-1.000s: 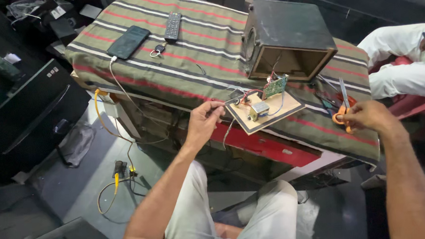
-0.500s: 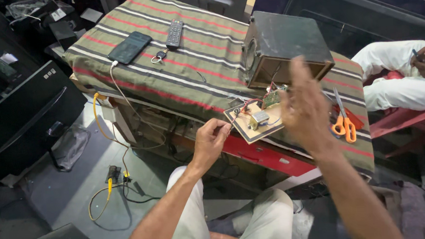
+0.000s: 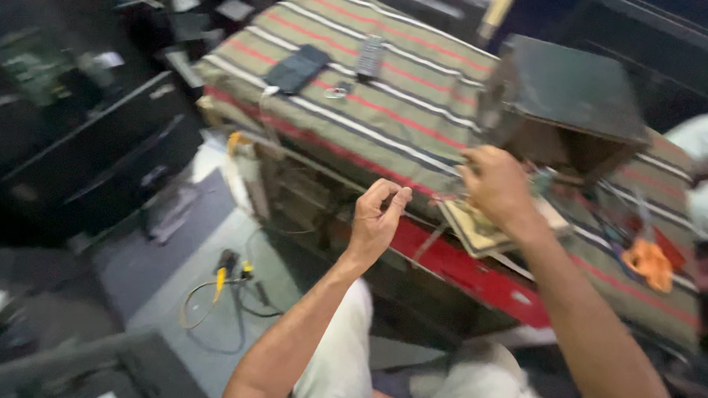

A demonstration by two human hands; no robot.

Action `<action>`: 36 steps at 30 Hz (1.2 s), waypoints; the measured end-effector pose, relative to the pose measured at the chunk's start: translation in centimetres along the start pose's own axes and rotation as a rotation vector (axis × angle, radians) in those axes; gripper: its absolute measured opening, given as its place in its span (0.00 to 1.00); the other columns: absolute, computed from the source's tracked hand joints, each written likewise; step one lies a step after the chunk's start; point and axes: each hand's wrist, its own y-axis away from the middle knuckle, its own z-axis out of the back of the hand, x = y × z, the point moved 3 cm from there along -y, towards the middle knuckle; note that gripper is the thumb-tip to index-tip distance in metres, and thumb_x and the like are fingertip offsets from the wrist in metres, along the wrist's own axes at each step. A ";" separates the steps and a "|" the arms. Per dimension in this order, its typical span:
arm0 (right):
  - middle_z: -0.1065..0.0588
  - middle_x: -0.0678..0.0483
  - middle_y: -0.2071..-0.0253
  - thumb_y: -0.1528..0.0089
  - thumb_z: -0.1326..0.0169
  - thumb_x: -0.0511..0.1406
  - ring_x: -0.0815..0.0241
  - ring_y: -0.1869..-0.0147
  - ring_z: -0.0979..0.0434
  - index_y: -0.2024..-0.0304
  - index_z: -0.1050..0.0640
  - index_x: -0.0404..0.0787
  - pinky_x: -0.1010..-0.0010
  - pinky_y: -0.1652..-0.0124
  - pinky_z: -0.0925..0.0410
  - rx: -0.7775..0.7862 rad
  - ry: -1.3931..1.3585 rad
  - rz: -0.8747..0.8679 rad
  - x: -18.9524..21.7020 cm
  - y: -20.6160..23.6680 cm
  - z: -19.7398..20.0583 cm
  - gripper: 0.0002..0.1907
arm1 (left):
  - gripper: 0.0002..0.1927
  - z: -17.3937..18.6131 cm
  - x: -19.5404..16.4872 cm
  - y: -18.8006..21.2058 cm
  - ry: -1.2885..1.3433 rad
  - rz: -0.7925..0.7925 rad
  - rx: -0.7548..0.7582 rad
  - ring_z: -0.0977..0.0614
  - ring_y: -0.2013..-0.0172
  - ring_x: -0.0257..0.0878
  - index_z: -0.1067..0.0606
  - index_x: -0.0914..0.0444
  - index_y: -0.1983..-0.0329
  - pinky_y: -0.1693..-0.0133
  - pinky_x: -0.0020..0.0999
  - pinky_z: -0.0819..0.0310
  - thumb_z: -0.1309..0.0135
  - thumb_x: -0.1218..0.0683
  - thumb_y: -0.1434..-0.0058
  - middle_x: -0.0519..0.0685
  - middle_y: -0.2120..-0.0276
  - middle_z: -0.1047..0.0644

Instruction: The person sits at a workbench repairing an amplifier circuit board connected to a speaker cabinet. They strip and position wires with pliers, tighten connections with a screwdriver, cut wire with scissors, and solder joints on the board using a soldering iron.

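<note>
my left hand [image 3: 377, 215] hovers near the table's front edge, fingers curled, thumb and forefinger pinched narrow, perhaps on a thin wire, though blur hides it. my right hand [image 3: 495, 185] rests on the flat pale wooden board [image 3: 475, 231], knuckles up; i cannot tell its grip. the board lies on the woven striped cloth [image 3: 382, 113], just near of the dark boxy speaker cabinet [image 3: 571, 103]. orange-handled scissors [image 3: 649, 261] lie far right.
</note>
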 end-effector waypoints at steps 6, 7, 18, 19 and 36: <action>0.21 0.43 0.56 0.36 0.39 0.34 0.44 0.53 0.21 0.53 0.18 0.35 0.57 0.52 0.29 -0.087 -0.060 0.114 2.1 -0.1 1.5 0.11 | 0.09 12.7 -1.3 -2.8 -0.392 -0.155 -0.364 0.24 0.71 0.34 0.23 0.65 0.66 0.68 0.31 0.32 0.45 0.57 0.29 0.48 0.72 0.24; 0.21 0.43 0.56 0.36 0.39 0.34 0.44 0.54 0.21 0.53 0.17 0.35 0.58 0.54 0.29 -0.093 -0.069 0.099 2.5 0.0 1.7 0.11 | 0.11 15.4 -1.4 -3.3 -0.544 -0.084 -0.457 0.27 0.74 0.37 0.22 0.66 0.67 0.71 0.33 0.35 0.44 0.56 0.29 0.50 0.75 0.25; 0.21 0.47 0.59 0.25 0.41 0.29 0.64 0.62 0.21 0.53 0.19 0.32 0.74 0.62 0.31 -0.148 -0.327 0.104 8.8 6.3 3.5 0.03 | 0.12 34.4 7.8 4.0 -0.130 0.431 -0.863 0.25 0.77 0.32 0.24 0.60 0.66 0.81 0.28 0.30 0.48 0.50 0.30 0.42 0.76 0.25; 0.21 0.47 0.60 0.26 0.41 0.29 0.64 0.63 0.22 0.53 0.19 0.33 0.74 0.62 0.32 -0.112 -0.327 0.108 9.8 7.3 3.0 0.03 | 0.12 35.2 9.1 5.7 -0.151 0.479 -0.864 0.26 0.78 0.32 0.24 0.60 0.67 0.81 0.29 0.31 0.47 0.50 0.30 0.43 0.77 0.27; 0.16 0.53 0.71 0.40 0.41 0.32 0.68 0.68 0.15 0.62 0.16 0.35 0.75 0.70 0.27 0.725 -0.728 -0.281 16.8 20.7 -22.1 0.07 | 0.25 41.5 26.1 20.5 -1.230 1.032 -0.323 0.24 0.46 0.61 0.25 0.65 0.49 0.44 0.55 0.32 0.39 0.44 0.41 0.62 0.49 0.24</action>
